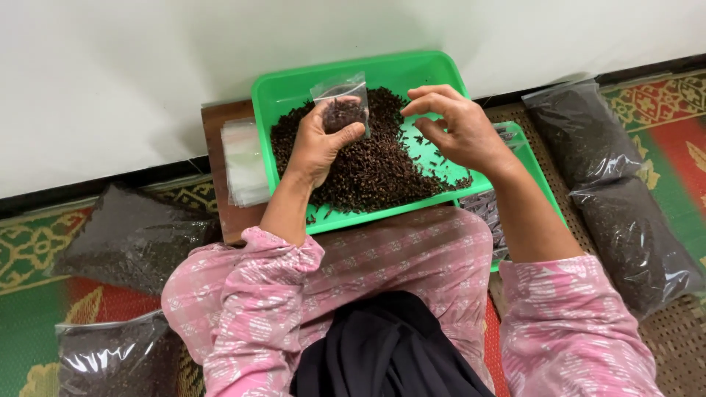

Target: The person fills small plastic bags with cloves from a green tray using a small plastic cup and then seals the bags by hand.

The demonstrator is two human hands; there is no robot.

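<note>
Cloves still heap most of the green tray, so I judge the bagging far from finished: my left hand pinches one small clear pouch upright over the pile, only partly filled with dark cloves. My right hand hovers just beside it with fingertips drawn together, though I cannot tell whether they hold any cloves. A stack of unfilled pouches waits left of the tray, with large full bags on the mat.
</note>
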